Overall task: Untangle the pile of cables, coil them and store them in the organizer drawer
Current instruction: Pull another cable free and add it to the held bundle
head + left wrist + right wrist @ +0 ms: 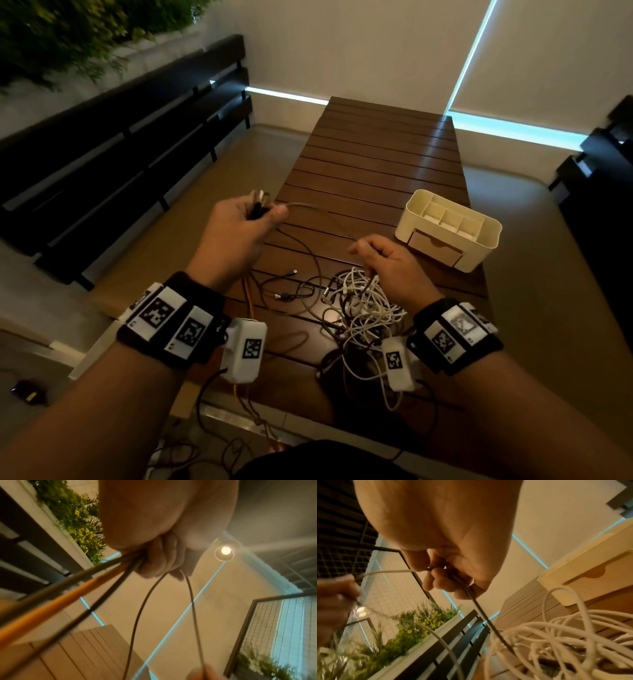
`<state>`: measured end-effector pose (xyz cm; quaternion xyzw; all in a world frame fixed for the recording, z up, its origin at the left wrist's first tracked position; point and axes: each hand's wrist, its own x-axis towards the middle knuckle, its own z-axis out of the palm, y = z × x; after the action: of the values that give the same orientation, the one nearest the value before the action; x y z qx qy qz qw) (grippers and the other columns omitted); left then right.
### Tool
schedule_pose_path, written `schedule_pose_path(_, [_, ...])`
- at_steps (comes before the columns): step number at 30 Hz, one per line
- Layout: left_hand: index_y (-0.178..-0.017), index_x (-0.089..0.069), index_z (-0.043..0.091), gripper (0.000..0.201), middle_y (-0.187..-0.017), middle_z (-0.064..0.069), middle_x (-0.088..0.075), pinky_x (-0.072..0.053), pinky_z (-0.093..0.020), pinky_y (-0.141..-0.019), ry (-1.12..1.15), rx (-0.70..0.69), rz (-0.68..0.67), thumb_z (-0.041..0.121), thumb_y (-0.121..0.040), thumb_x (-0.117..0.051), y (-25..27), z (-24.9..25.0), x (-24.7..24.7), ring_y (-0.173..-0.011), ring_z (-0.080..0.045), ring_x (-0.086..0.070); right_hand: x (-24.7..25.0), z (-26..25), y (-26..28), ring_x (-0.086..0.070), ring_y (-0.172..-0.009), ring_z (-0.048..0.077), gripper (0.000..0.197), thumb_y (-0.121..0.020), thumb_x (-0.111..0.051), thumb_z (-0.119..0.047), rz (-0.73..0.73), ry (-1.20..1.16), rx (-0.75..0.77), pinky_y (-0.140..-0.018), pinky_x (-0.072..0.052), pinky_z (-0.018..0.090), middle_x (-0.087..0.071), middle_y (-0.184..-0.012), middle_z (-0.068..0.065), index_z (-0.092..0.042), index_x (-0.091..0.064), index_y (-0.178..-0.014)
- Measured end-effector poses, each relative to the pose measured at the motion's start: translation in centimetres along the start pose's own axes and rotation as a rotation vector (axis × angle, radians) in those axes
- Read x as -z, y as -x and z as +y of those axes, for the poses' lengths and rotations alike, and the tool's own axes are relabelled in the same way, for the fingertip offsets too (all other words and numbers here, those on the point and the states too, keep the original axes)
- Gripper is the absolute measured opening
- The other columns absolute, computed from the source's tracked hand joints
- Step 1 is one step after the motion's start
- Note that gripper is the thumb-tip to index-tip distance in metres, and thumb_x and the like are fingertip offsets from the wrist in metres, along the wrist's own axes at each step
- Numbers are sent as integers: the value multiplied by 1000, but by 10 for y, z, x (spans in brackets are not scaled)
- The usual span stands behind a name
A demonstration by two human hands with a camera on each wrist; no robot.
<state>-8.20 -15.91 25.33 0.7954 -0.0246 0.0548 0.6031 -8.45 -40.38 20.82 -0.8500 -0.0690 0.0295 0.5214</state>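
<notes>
A tangled pile of white and dark cables [363, 308] lies on the slatted wooden table [376, 164] near its front edge. My left hand [250, 216] is raised over the table's left edge and grips a bundle of cable ends [120, 566], among them an orange one [68, 595] and a metal plug [258, 197]. A thin grey cable [308, 205] runs from it to my right hand [373, 253], which pinches that cable [471, 596] just above the pile. The cream organizer [448, 229] stands at the right with its drawer [435, 246] closed.
Loose dark cables with plugs [287, 294] lie left of the pile. A dark slatted bench [137, 154] runs along the left, with plants [85, 37] above it. More wires hang off the table's near edge toward the floor [239, 411]. Dark furniture [603, 178] stands at the right.
</notes>
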Motion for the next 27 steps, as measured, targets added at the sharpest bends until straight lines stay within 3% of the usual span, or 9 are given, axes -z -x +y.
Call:
schedule_pose_path(2, [-103, -67, 4, 28, -67, 10, -50, -37, -25, -56, -127, 67, -63, 31, -96, -63, 0, -7, -1, -53, -3, -43, 5, -12, -2, -50, -62, -5, 21, -103, -50, -31, 58, -28, 43, -67, -42, 25, -58, -65, -23, -32, -69, -95])
schedule_pose_path(4, [-117, -67, 18, 24, -87, 15, -60, -43, -19, -69, -182, 48, 2, 30, -96, -64, 3, -7, -5, -76, 3, -56, 9, -27, -4, -54, -70, -6, 16, -101, -55, -29, 83, -1, 123, -70, -43, 22, -62, -73, -26, -30, -69, -95])
schedule_pose_path(7, [-124, -62, 27, 27, -103, 16, -61, -44, -15, -78, -162, -48, 60, 29, -97, -62, 8, 6, -13, -93, 2, -58, 10, -45, -6, -60, -85, 2, 13, -100, -58, -29, 70, 39, 216, -79, -48, 24, -67, -88, -15, -31, -69, -95])
schedule_pose_path(11, [-105, -70, 19, 12, -84, 10, -64, -43, -8, -62, -185, -181, -143, 24, -96, -64, 16, 14, -24, -67, 1, -57, 3, -59, -4, -58, -80, 15, 13, -100, -58, -27, 43, 38, 303, -75, -48, 33, -65, -86, -4, -27, -70, -96])
schedule_pose_path(15, [-82, -62, 9, 21, -68, 5, -52, -38, -11, -58, -138, -301, -84, 24, -97, -62, 15, 14, -22, -59, -2, -45, 1, -52, -2, -54, -71, 9, 16, -101, -55, -31, 20, -7, 294, -71, -48, 34, -61, -74, -14, -29, -70, -97])
schedule_pose_path(19, [-79, -57, 19, 22, -64, 10, -46, -37, -24, -56, 48, -239, 27, 27, -100, -58, 5, 16, -3, -54, -6, -40, -5, -20, 1, -54, -67, 11, 24, -98, -47, -48, -29, 10, 114, -71, -50, 40, -55, -65, -14, -40, -70, -94])
schedule_pose_path(22, [-85, -63, 17, 18, -63, 13, -50, -38, -25, -56, -79, -141, -18, 28, -99, -60, -4, 10, 6, -52, 0, -44, -5, -10, 3, -49, -60, 8, 23, -104, -47, -34, 50, -56, 35, -63, -44, 31, -55, -60, -18, -35, -69, -97])
schedule_pose_path(25, [-110, -69, 24, 16, -95, 14, -66, -51, -25, -83, -187, -85, 5, 28, -95, -66, -9, 8, 6, -89, 2, -62, 1, -23, 3, -52, -58, -8, 19, -104, -50, -27, 116, -14, 63, -61, -35, 17, -57, -61, -31, -28, -69, -105])
schedule_pose_path(27, [-123, -65, 23, 29, -102, 14, -64, -47, -18, -87, -155, -123, 44, 28, -94, -66, -10, 14, 3, -98, 1, -61, 4, -35, 1, -56, -71, -10, 17, -102, -54, -28, 102, 63, 121, -67, -39, 16, -62, -73, -30, -26, -71, -106])
